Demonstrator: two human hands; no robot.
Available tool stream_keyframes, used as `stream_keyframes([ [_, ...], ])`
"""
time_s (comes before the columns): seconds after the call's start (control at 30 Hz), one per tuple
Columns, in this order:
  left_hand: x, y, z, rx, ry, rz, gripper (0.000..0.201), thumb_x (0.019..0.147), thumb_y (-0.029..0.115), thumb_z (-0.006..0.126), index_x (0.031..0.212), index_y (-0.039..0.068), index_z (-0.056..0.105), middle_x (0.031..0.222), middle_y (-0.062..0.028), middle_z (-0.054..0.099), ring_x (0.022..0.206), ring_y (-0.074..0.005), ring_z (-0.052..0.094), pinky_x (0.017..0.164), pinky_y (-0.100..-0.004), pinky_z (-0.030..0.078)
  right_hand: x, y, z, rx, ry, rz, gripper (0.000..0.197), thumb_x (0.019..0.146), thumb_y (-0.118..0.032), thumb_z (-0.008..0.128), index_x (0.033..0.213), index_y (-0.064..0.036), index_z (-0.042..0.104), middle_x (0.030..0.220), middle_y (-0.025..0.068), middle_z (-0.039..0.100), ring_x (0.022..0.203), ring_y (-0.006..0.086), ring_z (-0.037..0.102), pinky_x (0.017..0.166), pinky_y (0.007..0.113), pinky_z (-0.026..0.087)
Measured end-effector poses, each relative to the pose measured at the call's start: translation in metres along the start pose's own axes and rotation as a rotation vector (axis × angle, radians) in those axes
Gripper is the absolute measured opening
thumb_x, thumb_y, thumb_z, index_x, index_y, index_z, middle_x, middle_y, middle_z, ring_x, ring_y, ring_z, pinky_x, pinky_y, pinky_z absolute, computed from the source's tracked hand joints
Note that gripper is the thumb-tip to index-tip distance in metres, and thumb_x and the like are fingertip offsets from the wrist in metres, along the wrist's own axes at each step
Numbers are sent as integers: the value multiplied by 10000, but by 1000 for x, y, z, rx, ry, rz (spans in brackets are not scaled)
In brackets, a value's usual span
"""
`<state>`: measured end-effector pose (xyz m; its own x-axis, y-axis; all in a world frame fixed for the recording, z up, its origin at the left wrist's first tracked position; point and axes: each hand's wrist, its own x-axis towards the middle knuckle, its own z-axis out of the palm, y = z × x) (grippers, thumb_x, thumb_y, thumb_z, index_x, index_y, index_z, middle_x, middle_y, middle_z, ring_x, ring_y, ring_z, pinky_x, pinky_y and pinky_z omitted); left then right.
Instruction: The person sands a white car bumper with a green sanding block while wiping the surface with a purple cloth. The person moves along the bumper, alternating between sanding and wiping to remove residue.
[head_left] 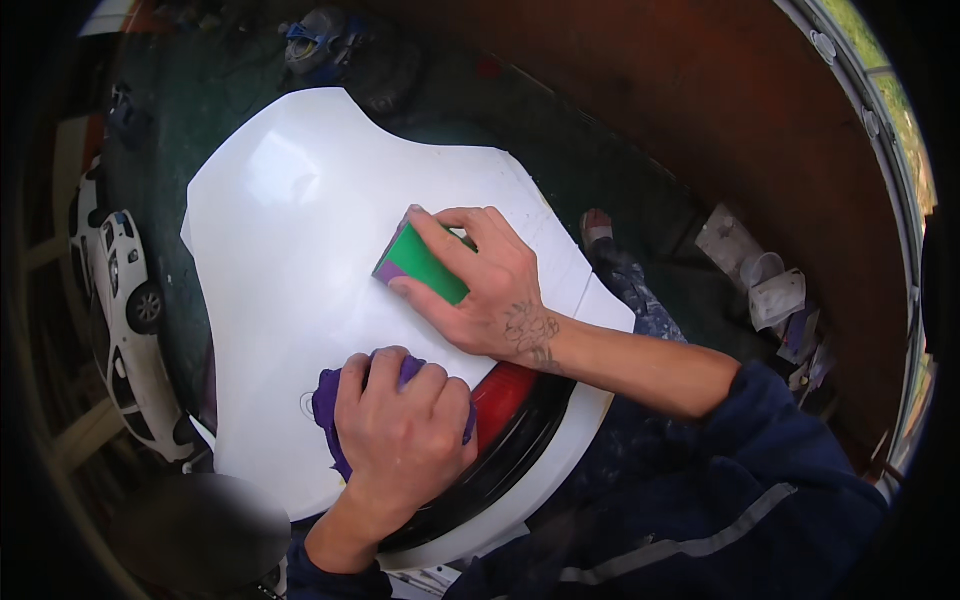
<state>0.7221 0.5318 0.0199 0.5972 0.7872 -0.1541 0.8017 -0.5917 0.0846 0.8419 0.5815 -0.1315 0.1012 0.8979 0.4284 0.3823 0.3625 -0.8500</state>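
Note:
A glossy white car body panel [290,260] fills the middle, its near right edge bordered by a red light strip [503,392] and black trim [535,430]. My right hand [485,280] grips a green sanding block [425,262] with a purple sheet showing along its edge. The block lies against the white surface, thumb on one side and fingers over the other. Nearer to me, my left hand [405,430] is closed over a bunched purple cloth [328,410] on the panel. A small pencil-like ring mark [307,403] shows on the paint beside the cloth.
White cars [130,310] stand at the far left. Blue-grey equipment [315,40] sits on the dark green floor behind the panel. Papers and a plastic cup [763,268] are on the right, below a brown wall [680,90]. My paint-spotted leg and shoe [597,225] show beside the panel.

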Motion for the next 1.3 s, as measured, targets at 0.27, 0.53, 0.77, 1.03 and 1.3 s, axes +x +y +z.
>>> stream_keyframes([
  [0.27,2,-2,-4,-8,-63,-43,210,617,136,822,776,98,690,846,-58,656,974,-372,659,885,-526,502,-19,63,-45,81,-404,-227,492,1015,-427,765,1471,-245,729,1249,235,641,1099,340,632,913,442,561],
  [0.53,5,-1,-6,12,-95,-65,240,603,139,832,813,106,721,889,-53,678,1012,-372,666,931,-559,504,-3,52,-43,128,-433,-312,423,1004,-375,784,1383,-189,757,1215,223,617,1009,331,614,831,443,518],
  [0.77,3,-1,-6,25,-92,-63,236,608,145,831,816,107,726,887,-55,681,1005,-378,674,935,-572,503,-25,46,-67,33,-488,-147,467,971,-332,807,1407,-174,747,1195,228,607,1022,334,600,833,445,516],
  [1.03,-1,3,-5,-10,-115,-94,248,613,150,838,834,105,735,924,-63,690,1015,-379,673,933,-591,503,-50,16,-86,-28,-534,66,484,959,-284,820,1419,-144,764,1177,225,596,1041,337,585,875,434,506],
  [1.3,1,4,-6,-11,-121,-124,233,618,141,832,826,108,731,932,-70,690,1028,-391,669,933,-605,504,-52,2,-88,42,-503,199,443,948,-263,818,1337,-54,789,1104,208,574,1017,332,571,814,416,495],
])
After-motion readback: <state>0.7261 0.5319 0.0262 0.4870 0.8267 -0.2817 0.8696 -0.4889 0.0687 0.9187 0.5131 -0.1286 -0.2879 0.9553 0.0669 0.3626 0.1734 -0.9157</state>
